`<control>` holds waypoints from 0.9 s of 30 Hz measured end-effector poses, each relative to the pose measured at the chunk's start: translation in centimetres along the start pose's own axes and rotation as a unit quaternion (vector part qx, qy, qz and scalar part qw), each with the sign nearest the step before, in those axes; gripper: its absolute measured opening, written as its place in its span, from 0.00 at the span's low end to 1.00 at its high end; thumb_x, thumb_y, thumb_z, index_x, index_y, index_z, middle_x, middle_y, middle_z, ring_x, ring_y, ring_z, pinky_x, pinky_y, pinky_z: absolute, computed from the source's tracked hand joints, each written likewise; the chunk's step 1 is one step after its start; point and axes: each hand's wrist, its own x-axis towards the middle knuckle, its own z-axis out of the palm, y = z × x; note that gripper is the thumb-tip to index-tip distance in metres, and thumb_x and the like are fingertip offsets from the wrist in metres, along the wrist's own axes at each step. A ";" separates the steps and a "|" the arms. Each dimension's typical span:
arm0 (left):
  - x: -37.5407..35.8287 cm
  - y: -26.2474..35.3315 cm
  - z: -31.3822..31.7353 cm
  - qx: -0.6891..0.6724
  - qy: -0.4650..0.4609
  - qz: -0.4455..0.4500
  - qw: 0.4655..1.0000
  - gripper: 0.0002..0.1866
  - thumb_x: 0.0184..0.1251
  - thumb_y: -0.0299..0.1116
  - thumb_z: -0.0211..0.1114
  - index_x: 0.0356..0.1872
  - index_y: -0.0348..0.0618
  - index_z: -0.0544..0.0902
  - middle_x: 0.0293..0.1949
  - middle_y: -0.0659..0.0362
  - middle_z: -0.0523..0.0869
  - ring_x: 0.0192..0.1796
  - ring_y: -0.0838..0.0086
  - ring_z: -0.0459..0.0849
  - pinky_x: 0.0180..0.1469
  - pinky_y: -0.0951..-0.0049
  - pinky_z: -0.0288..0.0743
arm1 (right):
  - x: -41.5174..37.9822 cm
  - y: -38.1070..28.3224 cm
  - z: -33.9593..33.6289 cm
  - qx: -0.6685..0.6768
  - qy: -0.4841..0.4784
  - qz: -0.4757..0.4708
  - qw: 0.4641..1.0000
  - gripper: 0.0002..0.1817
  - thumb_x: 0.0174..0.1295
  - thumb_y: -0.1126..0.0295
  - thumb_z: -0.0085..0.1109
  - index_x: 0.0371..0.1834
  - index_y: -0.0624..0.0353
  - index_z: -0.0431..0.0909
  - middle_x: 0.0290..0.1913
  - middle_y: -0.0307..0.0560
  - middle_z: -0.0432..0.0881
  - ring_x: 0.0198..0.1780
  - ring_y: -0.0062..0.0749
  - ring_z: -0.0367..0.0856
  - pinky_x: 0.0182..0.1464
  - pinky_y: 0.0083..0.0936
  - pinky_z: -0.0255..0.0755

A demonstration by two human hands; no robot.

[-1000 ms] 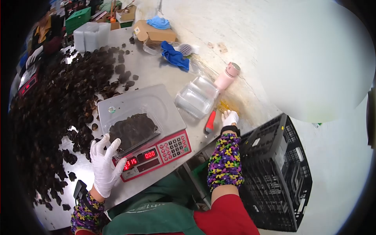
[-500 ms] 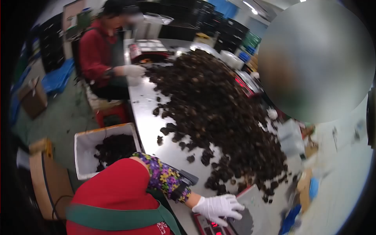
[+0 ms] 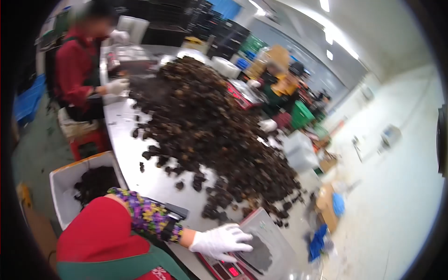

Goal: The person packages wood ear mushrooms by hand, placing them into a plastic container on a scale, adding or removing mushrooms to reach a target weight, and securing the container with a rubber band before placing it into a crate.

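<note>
My left hand (image 3: 221, 241), in a white glove, is stretched out with its fingers spread over a red digital scale (image 3: 219, 268). The fingertips overlap the scale's pale plate (image 3: 275, 233), which carries a dark grey patch (image 3: 256, 254). Red digits glow on the display beneath the hand. Just beyond the scale begins a large heap of dark brown, lumpy pieces (image 3: 210, 116) on the metal table (image 3: 123, 140). Nothing shows in the left hand's grasp. My right hand is out of the frame.
A white foam box (image 3: 63, 196) with dark pieces stands on the floor by my elbow. A co-worker in red (image 3: 74, 65) sits at the table's left side. Across the heap are another red scale (image 3: 240, 95), more people and a clear plastic container (image 3: 301, 151).
My view has swung right, so everything sits further left and the people across the table show. My left hand stays over the scale. The co-worker's one gloved hand is now raised.
</note>
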 end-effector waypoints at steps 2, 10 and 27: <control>-0.3 0.0 0.7 0.024 0.031 0.003 0.999 0.33 0.65 0.50 0.70 0.69 0.51 0.76 0.67 0.46 0.75 0.63 0.54 0.77 0.69 0.52 0.66 | -0.5 1.3 -0.9 0.005 0.028 0.007 1.000 0.18 0.73 0.58 0.57 0.57 0.59 0.80 0.52 0.49 0.84 0.51 0.39 0.83 0.53 0.36 0.78; -0.5 0.5 1.0 0.053 0.024 -0.011 0.998 0.31 0.66 0.52 0.68 0.67 0.51 0.76 0.66 0.46 0.74 0.63 0.54 0.78 0.71 0.46 0.64 | -0.4 3.9 -4.8 0.015 0.103 0.015 0.994 0.17 0.73 0.60 0.56 0.57 0.58 0.79 0.52 0.49 0.83 0.51 0.37 0.81 0.52 0.35 0.77; 11.3 2.4 -5.7 -0.445 0.002 -0.289 0.847 0.17 0.77 0.32 0.63 0.62 0.36 0.80 0.55 0.57 0.85 0.55 0.79 0.82 0.60 0.73 0.76 | -28.3 -24.4 -0.3 0.308 -0.228 -0.243 0.891 0.02 0.74 0.75 0.58 0.42 0.60 0.75 0.32 0.36 0.78 0.33 0.17 0.77 0.38 0.17 0.74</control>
